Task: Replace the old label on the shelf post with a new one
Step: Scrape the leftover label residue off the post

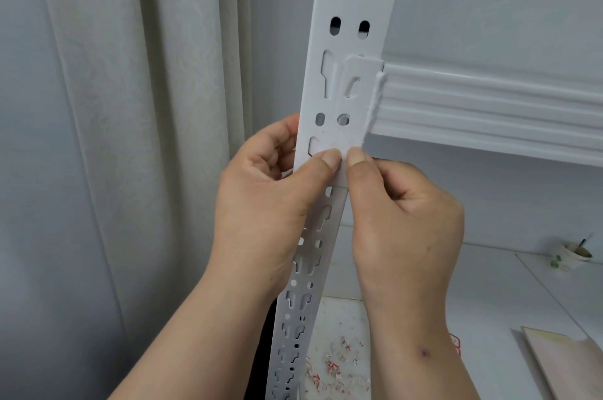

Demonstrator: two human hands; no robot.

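In the head view, a white slotted shelf post runs from the top of the frame down to the bottom edge, with a white shelf beam hooked to its right side. Both hands meet on the post's front face just below that joint. The left hand wraps the post's left edge, thumb laid flat across the face; the right hand is curled, its thumb tip pressed beside the left thumb. Between the two thumbs sits a pale, nearly white label on the post, touching both; whether either hand pinches it or only presses it down cannot be told.

Red and white scraps lie on the lower shelf near the post's foot, likely scrapings of the old label, so this looks like the new one going on. To do it well, the person should keep the label square to the post's edges, smooth outward from the middle, and press the corners down firmly, avoiding the slots where it would bridge and lift.
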